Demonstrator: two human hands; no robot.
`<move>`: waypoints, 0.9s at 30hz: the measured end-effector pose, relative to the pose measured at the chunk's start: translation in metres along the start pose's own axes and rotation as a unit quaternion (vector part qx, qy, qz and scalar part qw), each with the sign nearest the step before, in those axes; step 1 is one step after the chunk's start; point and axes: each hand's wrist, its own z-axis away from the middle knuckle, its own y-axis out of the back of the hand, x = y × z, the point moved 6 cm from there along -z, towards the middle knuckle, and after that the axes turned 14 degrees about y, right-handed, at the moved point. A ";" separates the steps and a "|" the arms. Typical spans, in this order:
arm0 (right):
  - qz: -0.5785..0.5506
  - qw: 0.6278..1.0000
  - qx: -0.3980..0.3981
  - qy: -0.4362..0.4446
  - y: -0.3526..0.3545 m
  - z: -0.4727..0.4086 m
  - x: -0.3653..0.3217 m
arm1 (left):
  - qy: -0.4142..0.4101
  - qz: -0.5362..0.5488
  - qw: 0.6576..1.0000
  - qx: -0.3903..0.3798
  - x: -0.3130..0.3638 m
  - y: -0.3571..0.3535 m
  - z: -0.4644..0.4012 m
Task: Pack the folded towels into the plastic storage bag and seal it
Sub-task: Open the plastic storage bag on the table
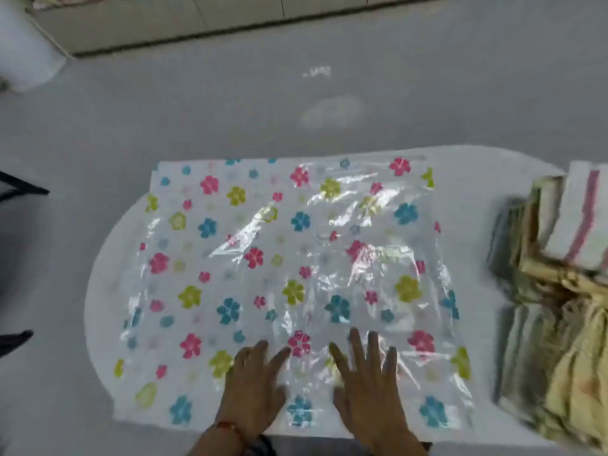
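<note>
A clear plastic storage bag (296, 258) printed with pink, blue and green flowers lies flat across a white table (98, 307). My left hand (253, 386) and my right hand (368, 386) rest palm down on the bag's near part, fingers spread, side by side. Neither holds anything. A pile of folded towels (559, 307), yellowish and grey-green with a white, pink-striped one (579, 222) on top, sits at the table's right end, apart from the bag.
Grey floor lies beyond the table. A pale cabinet base (197, 24) runs along the far wall. Dark chair parts (19, 189) poke in at the left edge.
</note>
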 end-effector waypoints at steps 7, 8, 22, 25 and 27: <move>-0.001 0.998 0.054 0.016 -0.051 -0.024 0.015 | -0.062 -0.047 0.980 0.181 -0.004 -0.051 -0.035; 0.006 0.997 0.070 0.024 -0.053 -0.025 0.014 | -0.068 -0.043 0.977 0.197 -0.007 -0.055 -0.036; 0.027 0.960 0.139 0.241 -0.056 -0.018 -0.017 | -0.293 0.060 0.907 0.298 0.006 -0.051 -0.011; 0.051 0.959 0.141 0.240 -0.055 -0.014 -0.019 | -0.304 0.058 0.897 0.316 0.005 -0.054 -0.005; 0.079 0.962 0.137 0.224 -0.054 -0.011 -0.020 | -0.318 0.055 0.889 0.325 0.007 -0.054 -0.001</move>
